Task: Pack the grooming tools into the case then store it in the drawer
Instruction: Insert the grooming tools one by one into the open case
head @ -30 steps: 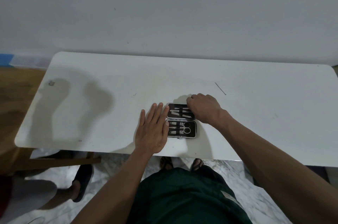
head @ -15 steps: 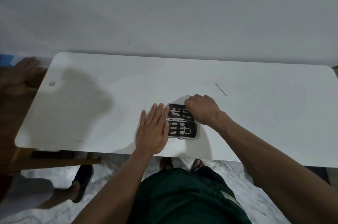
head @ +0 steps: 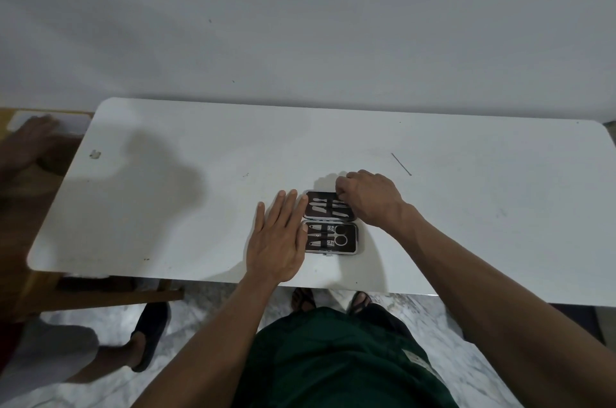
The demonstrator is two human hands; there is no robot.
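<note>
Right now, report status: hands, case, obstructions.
Left hand flat on table beside case. Right hand curled at far half, working a tool. Case open, tools inside. Nothing in the way.

White table (head: 200, 147) against plain grey-white wall (head: 300, 24), marbled floor (head: 216, 314), wooden furniture (head: 100, 299) at left

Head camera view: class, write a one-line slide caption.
Open black grooming case on white table; left hand flat beside it, right hand working at far half.

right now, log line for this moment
case open on table | left hand flat beside it | right hand fingers curled at far half
</note>
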